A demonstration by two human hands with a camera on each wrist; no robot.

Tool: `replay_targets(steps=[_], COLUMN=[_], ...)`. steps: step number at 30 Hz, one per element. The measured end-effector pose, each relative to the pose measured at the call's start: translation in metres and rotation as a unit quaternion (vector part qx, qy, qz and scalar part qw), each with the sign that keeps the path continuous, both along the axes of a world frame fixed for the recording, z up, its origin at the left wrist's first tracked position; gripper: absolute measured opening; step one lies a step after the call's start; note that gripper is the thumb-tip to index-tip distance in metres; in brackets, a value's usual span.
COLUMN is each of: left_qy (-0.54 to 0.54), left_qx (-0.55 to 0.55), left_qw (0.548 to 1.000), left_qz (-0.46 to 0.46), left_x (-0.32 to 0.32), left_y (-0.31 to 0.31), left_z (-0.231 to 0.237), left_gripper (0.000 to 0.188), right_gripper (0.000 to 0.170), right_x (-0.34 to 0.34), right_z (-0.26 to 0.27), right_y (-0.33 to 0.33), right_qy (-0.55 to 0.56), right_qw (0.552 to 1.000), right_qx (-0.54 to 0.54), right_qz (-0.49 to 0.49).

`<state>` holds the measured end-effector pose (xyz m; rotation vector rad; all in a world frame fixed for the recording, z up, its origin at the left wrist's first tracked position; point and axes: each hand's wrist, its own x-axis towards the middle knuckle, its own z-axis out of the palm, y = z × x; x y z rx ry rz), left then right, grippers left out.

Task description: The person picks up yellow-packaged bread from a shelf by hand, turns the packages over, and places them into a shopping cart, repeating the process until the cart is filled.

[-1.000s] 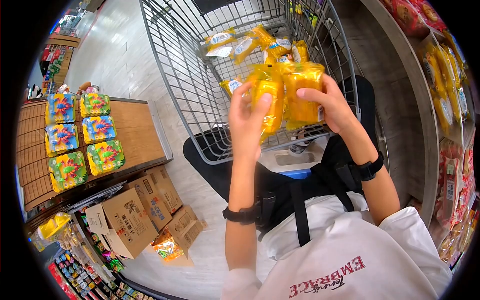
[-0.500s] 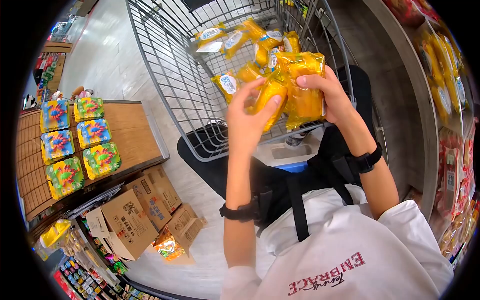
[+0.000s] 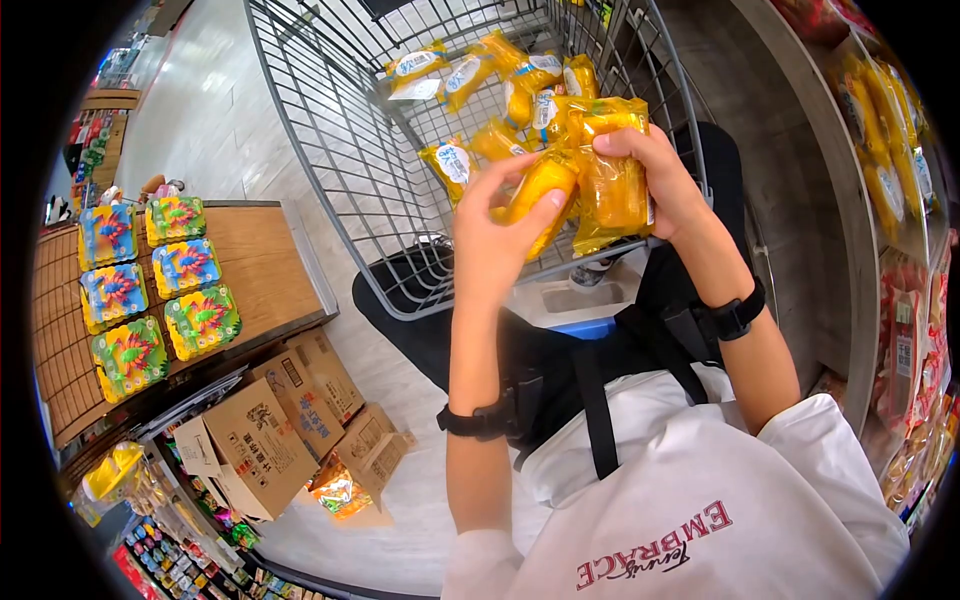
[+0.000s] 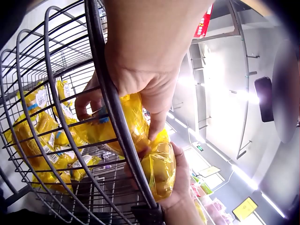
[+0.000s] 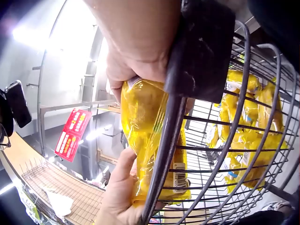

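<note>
Over the near end of the shopping cart (image 3: 365,235), my left hand (image 3: 490,235) pinches a yellow plastic-wrapped snack pack (image 3: 545,190), thumb on top. This pack leans to the right. Beside it my right hand (image 3: 668,185) grips another yellow-wrapped snack pack (image 3: 615,190), holding it upright with the thumb across its front. The two packs meet between the hands. In the left wrist view the wrapper (image 4: 160,166) looks shiny and see-through. A barcode (image 5: 179,176) shows on a pack in the right wrist view. Inside the cart lie several similar packs (image 3: 465,80) with white oval labels.
A shelf (image 3: 860,250) with yellow and red packages stands close on the right. To the left is a wooden display (image 3: 265,250) with colourful packages (image 3: 130,355). Cardboard boxes (image 3: 255,450) sit on the floor below it. The cart's rim (image 5: 164,154) runs close by both wrists.
The pack in my left hand has tipped from upright to slanting right. The right-hand pack stays gripped and has risen slightly. The cart has shifted a little left in the view.
</note>
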<state>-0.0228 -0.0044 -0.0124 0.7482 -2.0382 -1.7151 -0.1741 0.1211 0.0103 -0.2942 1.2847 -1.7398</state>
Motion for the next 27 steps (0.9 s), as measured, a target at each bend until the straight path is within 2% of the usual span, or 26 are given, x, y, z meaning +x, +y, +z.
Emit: replay_targets(steps=[11,13,14,15,16,17,18,19,20,22,24,26,27], left_qy=[0.006,-0.001,0.007,-0.014,-0.004,0.011,0.014,0.015,0.010,0.027,0.017,0.017,0.021], left_qx=[0.010,-0.021,0.029,-0.009,0.044,0.141,0.137,0.146,0.151,0.136,0.114,0.136,0.139], left_qw=[1.000,1.000,0.999,0.999,0.998,0.987,0.986,0.980,0.973,0.968,0.973,0.972,0.971], left_qz=[-0.025,-0.012,0.019,0.033,0.055,0.072,0.098,0.133,0.175,0.207,0.199,0.193,0.194], left_x=[0.000,0.000,0.002,0.001,0.001,0.001,0.000,-0.003,-0.003,0.000,0.003,0.001,0.001], left_y=[-0.002,-0.001,0.004,0.004,0.004,0.004,0.002,0.006,0.007,0.005,0.002,0.005,0.007], left_z=[-0.001,0.001,0.007,0.008,0.001,-0.001,-0.002,0.005,0.010,0.002,-0.006,0.000,0.001], left_gripper=[0.040,0.042,0.043,0.042,0.042,0.043,0.043,0.041,0.039,0.036,0.027,0.022,0.022], right_gripper=[0.041,0.040,0.040,0.043,0.047,0.050,0.049,0.056,0.059,0.061,0.070,0.068,0.055], right_x=[-0.002,0.000,0.004,0.005,0.004,0.002,-0.001,-0.009,-0.016,-0.022,-0.032,-0.043,-0.057], right_z=[-0.005,-0.001,0.007,0.000,-0.009,-0.018,-0.014,-0.029,-0.013,0.022,0.061,0.130,0.164], right_y=[0.000,-0.001,-0.001,-0.003,-0.006,-0.007,-0.005,-0.002,0.009,0.028,0.063,0.098,0.114], right_qy=[-0.016,-0.072,-0.095,-0.069,-0.009,0.045,0.148,0.199,0.255,0.178,0.333,0.538,0.580], right_qw=[1.000,0.997,0.995,0.997,0.998,0.994,0.979,0.969,0.953,0.977,0.929,0.821,0.774], right_qx=[0.006,-0.035,-0.036,-0.031,-0.024,-0.047,0.003,0.029,0.087,0.078,0.157,0.157,0.226], right_qz=[-0.018,0.015,0.015,-0.013,-0.052,-0.092,-0.142,-0.143,-0.136,-0.093,-0.036,-0.109,-0.114])
